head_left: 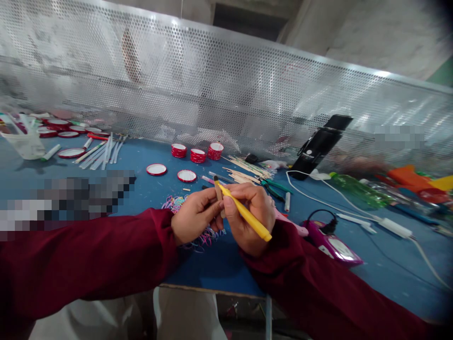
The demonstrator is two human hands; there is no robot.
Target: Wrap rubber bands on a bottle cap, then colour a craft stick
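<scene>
My right hand grips a yellow marker pen, its rear end slanting down to the right. Opposite it, my left hand pinches a short, flat wooden stick with a dark top end. The pen's front end meets or nearly meets the stick; its very tip I cannot make out. Beneath both hands lies a tangled pile of thin pastel strings or bands, partly covered by the fingers.
Red-rimmed round lids and red tape-like rolls stand ahead. Wooden sticks, pliers and a black umbrella-like object lie beyond. A purple device and white cable are at right, glue sticks at left.
</scene>
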